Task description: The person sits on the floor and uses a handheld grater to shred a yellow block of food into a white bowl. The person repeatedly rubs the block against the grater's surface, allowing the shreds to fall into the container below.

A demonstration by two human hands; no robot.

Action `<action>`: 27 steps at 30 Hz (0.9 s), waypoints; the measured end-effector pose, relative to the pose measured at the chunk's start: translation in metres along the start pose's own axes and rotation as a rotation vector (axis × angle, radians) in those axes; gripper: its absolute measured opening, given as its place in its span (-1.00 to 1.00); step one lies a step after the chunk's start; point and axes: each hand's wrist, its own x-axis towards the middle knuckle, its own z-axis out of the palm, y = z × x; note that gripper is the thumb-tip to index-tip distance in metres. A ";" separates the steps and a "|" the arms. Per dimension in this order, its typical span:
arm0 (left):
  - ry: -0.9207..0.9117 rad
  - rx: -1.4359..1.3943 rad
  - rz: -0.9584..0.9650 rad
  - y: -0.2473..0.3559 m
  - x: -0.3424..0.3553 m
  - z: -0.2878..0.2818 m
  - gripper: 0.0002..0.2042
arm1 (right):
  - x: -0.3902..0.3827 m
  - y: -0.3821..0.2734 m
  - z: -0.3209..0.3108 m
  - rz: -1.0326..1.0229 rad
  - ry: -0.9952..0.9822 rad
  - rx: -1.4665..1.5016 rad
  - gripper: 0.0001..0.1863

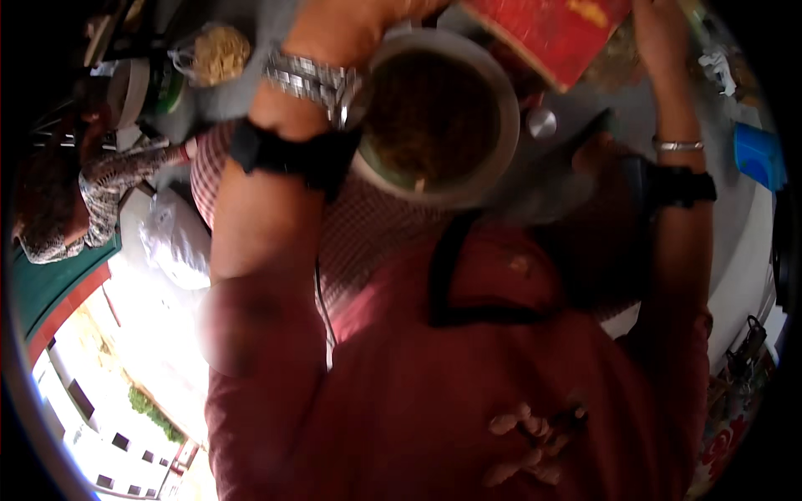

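Handling red box (555, 32) by bowl (510, 108), I judge; my right hand (660, 33) at its edge, left hand (351, 23) near, grips cropped, can't tell; next likely wants steady support.

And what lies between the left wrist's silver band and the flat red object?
In the head view, a pale-rimmed bowl lies between that silver band and the flat red object, its dark contents blurred.

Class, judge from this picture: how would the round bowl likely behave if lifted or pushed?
The bowl likely feels weighty, since dark contents spread across its inside. It is probably stiff: its rim keeps an even, round outline. Tilting might spill something, as the top is open.
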 end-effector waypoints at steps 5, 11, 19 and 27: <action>0.026 0.061 -0.001 -0.003 -0.006 0.002 -0.58 | 0.002 0.012 0.030 0.064 0.070 0.071 -0.65; 0.031 0.069 -0.010 -0.002 -0.004 -0.002 -0.59 | 0.003 0.007 0.021 0.132 0.002 0.022 -0.63; 0.042 0.051 -0.002 -0.004 -0.004 0.001 -0.60 | 0.000 0.018 0.031 0.170 0.010 0.082 -0.61; 0.052 0.084 0.000 -0.004 -0.006 0.001 -0.59 | 0.002 0.013 0.029 0.180 -0.004 0.158 -0.61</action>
